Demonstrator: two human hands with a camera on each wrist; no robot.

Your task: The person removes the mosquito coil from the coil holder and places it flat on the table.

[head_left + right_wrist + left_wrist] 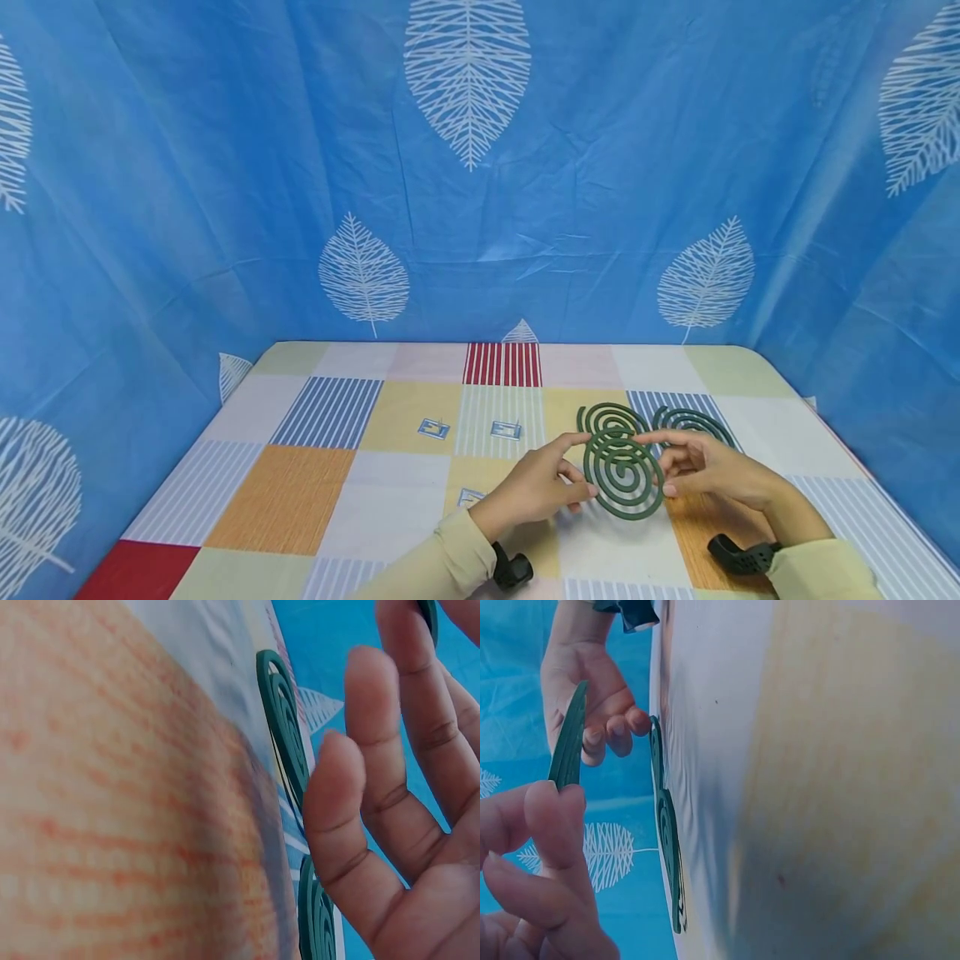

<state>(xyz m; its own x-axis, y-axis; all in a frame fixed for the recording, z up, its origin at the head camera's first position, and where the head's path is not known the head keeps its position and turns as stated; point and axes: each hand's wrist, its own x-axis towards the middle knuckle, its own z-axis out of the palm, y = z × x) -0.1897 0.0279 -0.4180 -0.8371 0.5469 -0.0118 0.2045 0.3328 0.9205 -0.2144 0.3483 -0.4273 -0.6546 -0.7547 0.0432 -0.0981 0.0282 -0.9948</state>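
Observation:
A dark green mosquito coil (622,475) is held up above the table, tilted, between both hands. My left hand (536,483) grips its left edge with index finger and thumb; the left wrist view shows the coil (568,742) edge-on above those fingertips. On the opposite edge, my right hand (720,475) holds the coil between index finger and thumb, its other fingers loosely bent. Behind the raised coil lies a second green coil (611,407), partly covered by it. Farther right, a third coil (693,412) lies flat, partly hidden by the right hand.
Small metal coil stands lie left of the coils: one stand (433,428) at the far left, another stand (506,430) beside it, and a third stand (471,497) partly behind the left forearm. A patchwork cloth (390,492) covers the table. Blue leaf-print curtains (525,208) surround it.

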